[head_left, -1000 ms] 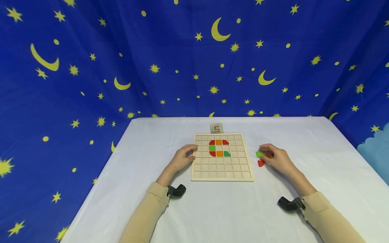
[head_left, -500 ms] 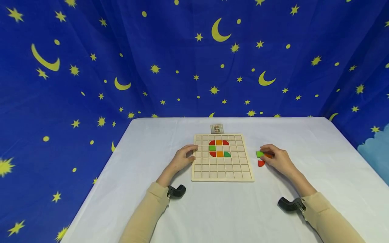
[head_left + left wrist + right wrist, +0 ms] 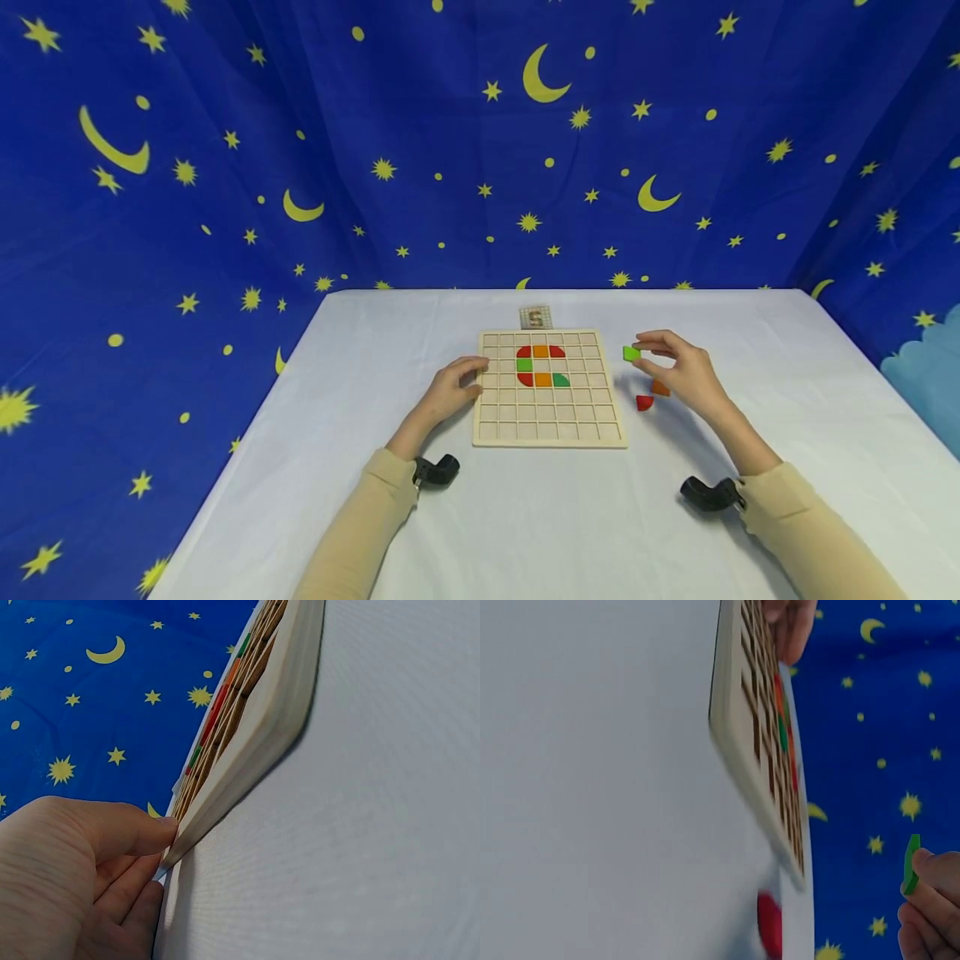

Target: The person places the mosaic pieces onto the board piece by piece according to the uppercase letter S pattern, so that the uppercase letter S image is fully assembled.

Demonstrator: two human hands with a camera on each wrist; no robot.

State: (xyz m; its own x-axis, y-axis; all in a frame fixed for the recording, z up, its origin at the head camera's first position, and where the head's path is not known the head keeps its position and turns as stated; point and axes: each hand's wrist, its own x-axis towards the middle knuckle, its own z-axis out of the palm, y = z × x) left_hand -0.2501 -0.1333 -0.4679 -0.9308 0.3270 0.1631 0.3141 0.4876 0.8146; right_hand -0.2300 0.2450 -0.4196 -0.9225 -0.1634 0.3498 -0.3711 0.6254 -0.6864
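Observation:
My right hand [image 3: 686, 372] pinches a light green square tile [image 3: 632, 353] between thumb and fingers, above the table to the right of the wooden grid board [image 3: 551, 435]. The right wrist view shows the same green tile [image 3: 912, 864] held edge-on. My left hand [image 3: 448, 390] rests at the board's left edge, with thumb and a fingertip touching the rim apart from each other. Red, orange and green tiles [image 3: 524, 365] lie in the board's upper middle cells, several of them in a C-like outline. Below the right hand lie a red rounded tile [image 3: 644, 403] and an orange tile [image 3: 661, 388], partly covered.
A small card [image 3: 536, 317] with a grid and an S-like or 5-like figure lies behind the board. The table [image 3: 540, 525] has a white cloth. A blue curtain [image 3: 465, 125] with yellow moons and stars hangs behind it. Black wrist mounts [image 3: 437, 472] sit by both sleeves.
My right hand has lifted the green square tile off the table and moved slightly up and left with it, uncovering the orange tile. The left hand and the board stay still.

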